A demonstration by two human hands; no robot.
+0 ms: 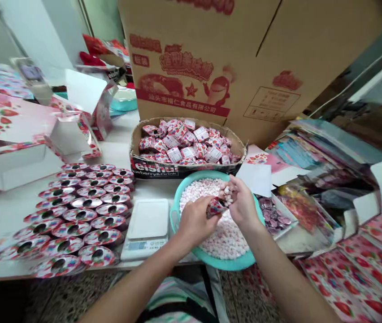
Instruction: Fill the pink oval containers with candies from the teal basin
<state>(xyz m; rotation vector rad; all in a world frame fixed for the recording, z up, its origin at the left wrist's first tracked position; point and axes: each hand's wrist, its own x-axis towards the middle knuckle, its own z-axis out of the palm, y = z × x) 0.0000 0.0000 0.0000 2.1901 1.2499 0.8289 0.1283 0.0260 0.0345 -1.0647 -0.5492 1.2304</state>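
Workbench: cardboard tray (150, 168) heaped with wrapped packets (184, 143); teal basin (177, 211) holds many pale pink candies (219, 237). Left hand (196, 220) and right hand (243, 202) grip an open strawberry-print packet (215, 207) above it.

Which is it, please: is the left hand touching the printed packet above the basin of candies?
Touching: the head view shows the left hand pinching the printed packet between its fingers.

Bright, flat indoor light on your bench, no clear source. Only soft shadows under your left hand (196, 222), right hand (243, 202) and the teal basin (224, 264). Slight blur on the candy packet (216, 207). Glare on the printed foil rolls (86, 202). Fisheye bends the cardboard carton (191, 58); top-right corner goes dark.
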